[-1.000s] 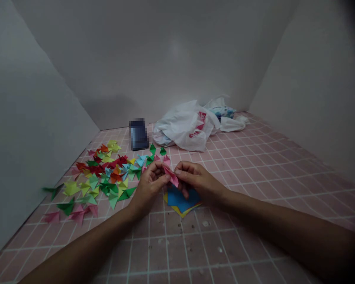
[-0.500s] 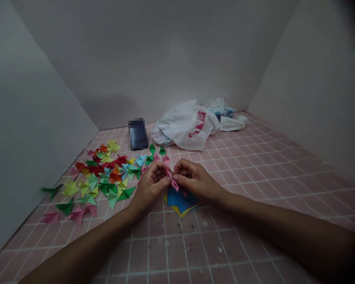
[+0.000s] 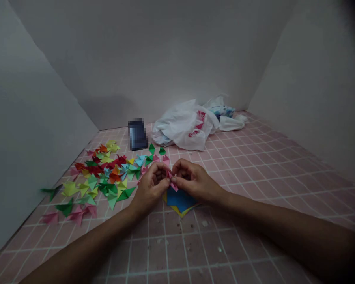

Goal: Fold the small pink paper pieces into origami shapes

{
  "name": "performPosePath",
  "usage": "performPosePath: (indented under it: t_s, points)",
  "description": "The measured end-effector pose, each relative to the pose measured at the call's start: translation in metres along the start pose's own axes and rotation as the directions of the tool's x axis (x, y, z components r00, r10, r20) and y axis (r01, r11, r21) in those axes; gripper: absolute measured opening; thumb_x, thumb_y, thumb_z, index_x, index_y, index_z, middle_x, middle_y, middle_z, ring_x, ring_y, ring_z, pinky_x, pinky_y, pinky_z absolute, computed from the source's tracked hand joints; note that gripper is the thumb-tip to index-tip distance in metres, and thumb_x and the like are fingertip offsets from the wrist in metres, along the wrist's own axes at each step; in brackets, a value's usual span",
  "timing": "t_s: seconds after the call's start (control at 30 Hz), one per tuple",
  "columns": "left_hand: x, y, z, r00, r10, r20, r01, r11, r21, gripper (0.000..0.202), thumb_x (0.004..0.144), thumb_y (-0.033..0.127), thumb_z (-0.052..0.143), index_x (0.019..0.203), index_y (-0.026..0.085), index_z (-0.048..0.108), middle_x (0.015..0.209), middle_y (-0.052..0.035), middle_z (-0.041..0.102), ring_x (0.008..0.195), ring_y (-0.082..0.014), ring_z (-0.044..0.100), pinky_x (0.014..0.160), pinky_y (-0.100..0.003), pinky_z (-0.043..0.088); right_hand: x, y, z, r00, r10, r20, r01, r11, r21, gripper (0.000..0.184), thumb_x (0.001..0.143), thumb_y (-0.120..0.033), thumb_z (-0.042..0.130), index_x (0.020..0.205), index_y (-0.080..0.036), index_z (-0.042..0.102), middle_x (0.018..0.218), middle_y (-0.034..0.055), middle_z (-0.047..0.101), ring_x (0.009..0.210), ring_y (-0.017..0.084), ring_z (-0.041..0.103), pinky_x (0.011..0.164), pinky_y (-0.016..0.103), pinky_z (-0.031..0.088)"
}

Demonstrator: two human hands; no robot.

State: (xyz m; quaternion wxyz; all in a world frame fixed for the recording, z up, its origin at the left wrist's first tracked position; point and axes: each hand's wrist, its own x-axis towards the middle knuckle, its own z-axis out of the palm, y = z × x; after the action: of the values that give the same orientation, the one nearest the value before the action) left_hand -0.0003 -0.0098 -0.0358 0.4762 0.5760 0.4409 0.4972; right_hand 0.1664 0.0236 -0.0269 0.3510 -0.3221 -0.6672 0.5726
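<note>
A small folded piece of pink paper (image 3: pixel 174 185) is pinched between both hands, above the middle of the cloth. My left hand (image 3: pixel 154 183) grips it from the left, thumb and fingers closed. From the right, my right hand (image 3: pixel 193 180) pinches it with thumb and forefinger; the fingers partly hide its shape. Directly beneath lie blue paper sheets (image 3: pixel 179 200) with a yellow sheet (image 3: pixel 182 213) showing under them. Left of my hands spread many folded paper birds (image 3: pixel 108 187) in green, yellow, red, pink, orange and light blue.
A dark phone-like object (image 3: pixel 137 135), blurred out, stands tilted behind the birds. White plastic bags (image 3: pixel 185 124) with red print lie crumpled by the back wall. The pink surface (image 3: pixel 263 169) has a white grid; pale walls rise on three sides.
Both hands stay in nearly the same place. The pink paper has turned slightly between the fingers, and my right fingers have shifted a little.
</note>
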Motion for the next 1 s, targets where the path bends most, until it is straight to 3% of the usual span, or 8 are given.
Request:
performPosePath:
  t_s: [0.4, 0.73, 1.0]
  points:
    - [-0.0017, -0.0029, -0.001, 0.999, -0.036, 0.004, 0.036, 0.999, 0.026, 0.014, 0.081, 0.022, 0.064, 0.089, 0.018, 0.054, 0.083, 0.0003, 0.055, 0.075, -0.0135, 0.054, 0.068, -0.026, 0.044, 0.0005, -0.0007, -0.0016, 0.996, 0.081, -0.036, -0.083, 0.996, -0.032, 0.007, 0.077, -0.014, 0.061, 0.075, -0.018, 0.055, 0.06, -0.0043, 0.054, 0.049, 0.008, 0.044, 0.047, 0.02, 0.032]
    - [-0.0001, -0.0024, 0.0008, 0.999, -0.044, -0.001, 0.044, 0.999, 0.02, 0.019, 0.088, 0.035, 0.062, 0.087, 0.017, 0.058, 0.078, 0.0011, 0.056, 0.068, -0.0124, 0.053, 0.064, -0.026, 0.044, 0.0004, 0.0035, -0.0007, 0.99, 0.138, -0.009, -0.138, 0.989, 0.052, 0.012, 0.079, -0.024, 0.062, 0.076, -0.019, 0.052, 0.056, -0.0058, 0.053, 0.042, 0.007, 0.045, 0.04, 0.019, 0.031]
    - [-0.0019, -0.004, 0.0013, 0.999, -0.041, 0.001, 0.041, 0.999, 0.022, 0.02, 0.089, 0.036, 0.062, 0.087, 0.018, 0.058, 0.077, 0.0014, 0.056, 0.067, -0.0124, 0.054, 0.063, -0.025, 0.045, 0.0015, 0.0038, 0.0005, 0.991, 0.131, -0.017, -0.13, 0.99, 0.051, 0.01, 0.078, -0.019, 0.062, 0.074, -0.019, 0.052, 0.055, -0.0057, 0.053, 0.042, 0.006, 0.044, 0.04, 0.018, 0.03]
